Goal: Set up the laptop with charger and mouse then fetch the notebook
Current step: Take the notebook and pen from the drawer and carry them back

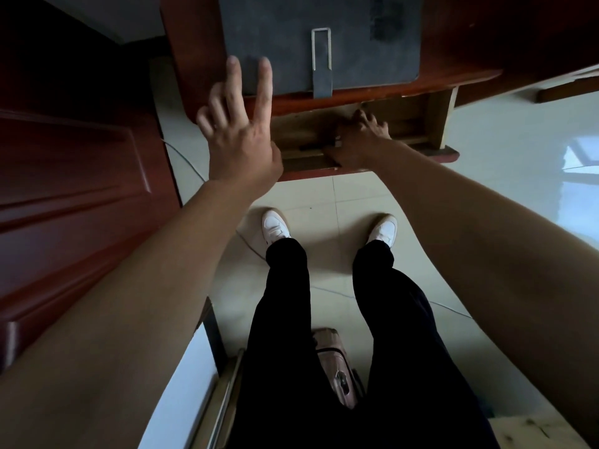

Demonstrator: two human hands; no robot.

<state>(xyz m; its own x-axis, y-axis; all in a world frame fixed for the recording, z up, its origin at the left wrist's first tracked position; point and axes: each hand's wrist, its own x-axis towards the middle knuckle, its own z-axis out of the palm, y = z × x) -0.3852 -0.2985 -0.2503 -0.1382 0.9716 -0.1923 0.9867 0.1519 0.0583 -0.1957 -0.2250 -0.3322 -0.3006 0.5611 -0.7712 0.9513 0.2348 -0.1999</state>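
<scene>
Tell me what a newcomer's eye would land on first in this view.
First, the left hand, raised with fingers spread in front of the desk edge at upper centre. Next, the right hand, reaching into the open wooden drawer under the desk; whether it grips anything cannot be told. Then the dark notebook with a metal clasp lying on the desk, and the white shoes on the pale floor below.
</scene>
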